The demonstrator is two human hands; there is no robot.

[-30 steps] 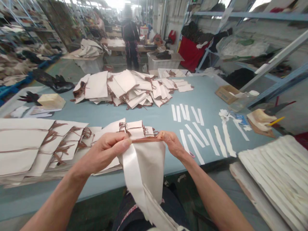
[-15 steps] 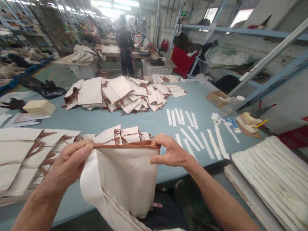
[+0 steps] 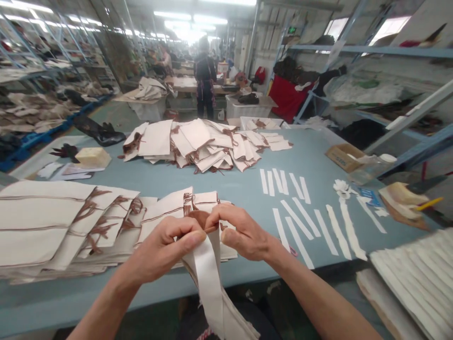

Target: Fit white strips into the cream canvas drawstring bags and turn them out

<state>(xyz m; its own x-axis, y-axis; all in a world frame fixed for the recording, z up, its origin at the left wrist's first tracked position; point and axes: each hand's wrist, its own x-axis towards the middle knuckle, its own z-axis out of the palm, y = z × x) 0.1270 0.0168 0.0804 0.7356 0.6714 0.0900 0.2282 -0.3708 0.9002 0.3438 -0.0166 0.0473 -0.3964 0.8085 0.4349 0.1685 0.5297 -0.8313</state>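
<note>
Between my hands hangs a cream fabric piece (image 3: 226, 309) with a brown-bound top edge, its lower part dropping toward my lap. My left hand (image 3: 177, 245) pinches that edge together with a white strip (image 3: 205, 269), which runs down the front of the fabric. On the other side, my right hand (image 3: 242, 230) is closed on the bound edge with bent fingers. The edge is bunched into a loop, its brown inside showing between the hands. Just behind them lie cream fabric pieces (image 3: 166, 208) with brown trim on the blue-grey table.
Stacked cream panels (image 3: 38, 208) with brown ties lie at left. A heap of similar pieces (image 3: 198, 139) is at the back. Loose white strips (image 3: 300, 217) lie at right, near a cardboard box (image 3: 345, 157). A person (image 3: 205, 80) stands in the background.
My hands have come closer together, so the bound edge went from stretched straight to bunched in a loop. The view has shifted left.
</note>
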